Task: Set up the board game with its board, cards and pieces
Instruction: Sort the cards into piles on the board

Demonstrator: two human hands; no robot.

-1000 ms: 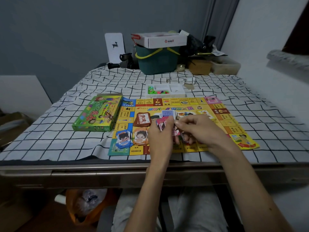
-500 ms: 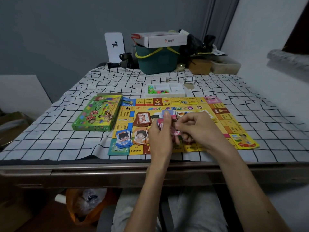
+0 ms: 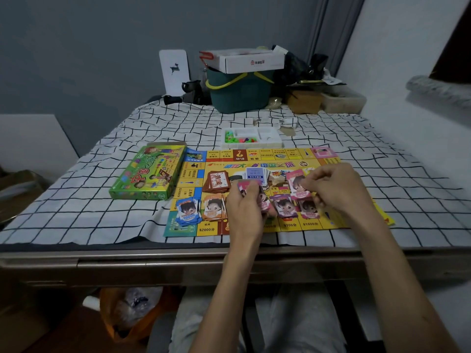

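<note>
Left grip (image 3: 244, 208) curled round pink card stack (image 3: 264, 204), above board (image 3: 277, 156) centre. Right grip (image 3: 336, 189) pinches single pink card (image 3: 295, 185) just beside. Board flat on cloth-covered desk (image 3: 76, 207); blue pile (image 3: 188, 210), orange pile (image 3: 213, 207) on its near-left part.

Left hand (image 3: 244, 207) covers most of the pink card stack (image 3: 263, 205) it grips; count not tellable. Right hand (image 3: 336, 189) hides one edge of the single pink card (image 3: 297, 184) it pinches, plus the board (image 3: 254, 164) squares beneath. Board print mostly too small to read. Pieces (image 3: 238, 139) in the white tray (image 3: 267, 136): small coloured blobs, shapes unclear. Both forearms run off the bottom edge. Board's near right corner hidden behind the right forearm.
</note>
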